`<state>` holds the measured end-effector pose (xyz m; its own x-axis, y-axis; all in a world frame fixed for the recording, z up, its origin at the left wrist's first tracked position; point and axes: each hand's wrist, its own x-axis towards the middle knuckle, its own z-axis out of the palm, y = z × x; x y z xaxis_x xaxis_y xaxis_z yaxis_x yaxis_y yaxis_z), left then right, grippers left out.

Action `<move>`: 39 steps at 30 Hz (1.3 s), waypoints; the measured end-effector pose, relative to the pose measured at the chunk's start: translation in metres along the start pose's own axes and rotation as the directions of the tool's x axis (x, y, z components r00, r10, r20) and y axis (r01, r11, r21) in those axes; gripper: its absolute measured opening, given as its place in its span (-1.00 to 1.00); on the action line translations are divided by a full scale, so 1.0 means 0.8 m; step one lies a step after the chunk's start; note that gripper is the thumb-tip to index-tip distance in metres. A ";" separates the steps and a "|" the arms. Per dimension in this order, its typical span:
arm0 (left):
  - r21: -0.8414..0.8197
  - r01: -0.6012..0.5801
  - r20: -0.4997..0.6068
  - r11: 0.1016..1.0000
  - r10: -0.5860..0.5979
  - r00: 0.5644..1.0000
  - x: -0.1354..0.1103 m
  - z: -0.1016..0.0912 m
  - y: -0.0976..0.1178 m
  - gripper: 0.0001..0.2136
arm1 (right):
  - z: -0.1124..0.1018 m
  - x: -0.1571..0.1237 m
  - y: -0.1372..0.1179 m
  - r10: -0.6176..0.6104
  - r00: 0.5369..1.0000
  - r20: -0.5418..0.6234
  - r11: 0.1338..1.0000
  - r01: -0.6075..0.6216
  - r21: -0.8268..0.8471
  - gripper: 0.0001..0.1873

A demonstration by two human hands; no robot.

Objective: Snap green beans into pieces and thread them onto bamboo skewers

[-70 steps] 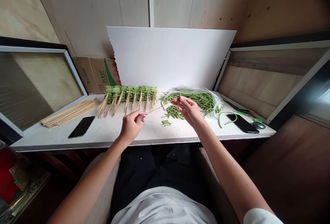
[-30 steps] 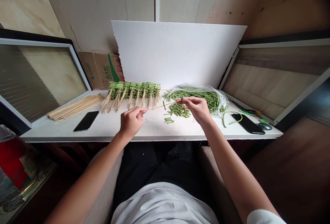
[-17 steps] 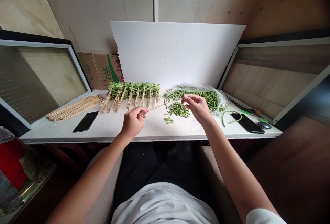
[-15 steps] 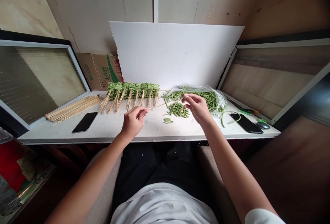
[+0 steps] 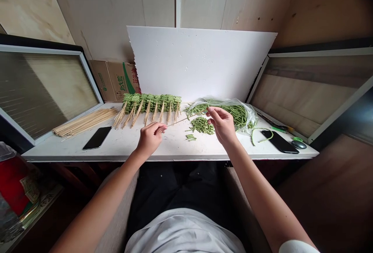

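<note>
Left grip (image 5: 150, 140) pinched on a bamboo skewer (image 5: 186, 119), tip at the curled right hand (image 5: 223, 125)

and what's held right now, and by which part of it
A thin wooden skewer, pinched at one end by the left hand; the right hand seems to pinch the other end.

I record a cream panelled wall (image 5: 204, 0) on the far side, with a white foam board (image 5: 201, 62) leaning against it and a brown cardboard carton (image 5: 115, 81) behind the board's left edge. A white-topped counter (image 5: 175, 148) runs below. A pale-framed glass panel (image 5: 43, 93) stands left, a matching panel (image 5: 305, 89) right.
</note>
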<state>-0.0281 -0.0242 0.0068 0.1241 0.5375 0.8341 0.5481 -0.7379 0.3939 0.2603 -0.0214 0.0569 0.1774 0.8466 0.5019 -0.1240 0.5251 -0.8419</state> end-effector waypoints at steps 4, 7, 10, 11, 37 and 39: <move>-0.015 0.045 0.023 0.999 -0.045 0.999 -0.003 0.005 -0.008 -0.78 | 0.007 -0.006 0.004 -0.074 0.997 -0.016 0.995 0.073 -0.072 -0.63; -0.065 0.139 0.058 0.988 -0.135 0.989 -0.004 0.007 -0.013 -0.77 | 0.011 -0.011 0.004 -0.130 0.991 0.004 0.987 0.130 -0.089 -0.65; -0.107 0.234 0.129 0.966 -0.220 0.967 -0.002 0.005 -0.015 -0.73 | 0.013 -0.013 0.003 -0.176 0.984 0.018 0.980 0.177 -0.090 -0.69; -0.114 0.253 0.156 0.961 -0.234 0.960 -0.001 0.004 -0.015 -0.70 | 0.012 -0.013 0.004 -0.185 0.982 0.026 0.978 0.187 -0.095 -0.70; -0.101 0.291 0.282 0.951 -0.253 0.925 0.001 0.004 0.007 -0.75 | 0.033 -0.030 0.023 -0.114 0.988 0.109 0.978 0.131 -0.163 -0.62; -0.104 0.302 0.286 0.948 -0.263 0.921 0.003 0.002 0.010 -0.73 | 0.037 -0.033 0.023 -0.101 0.990 0.096 0.981 0.115 -0.157 -0.61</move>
<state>-0.0221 -0.0278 0.0113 0.2069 0.8060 0.5547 0.4712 -0.5789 0.6654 0.2247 -0.0314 0.0342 0.0940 0.7939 0.6008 0.0520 0.5987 -0.7993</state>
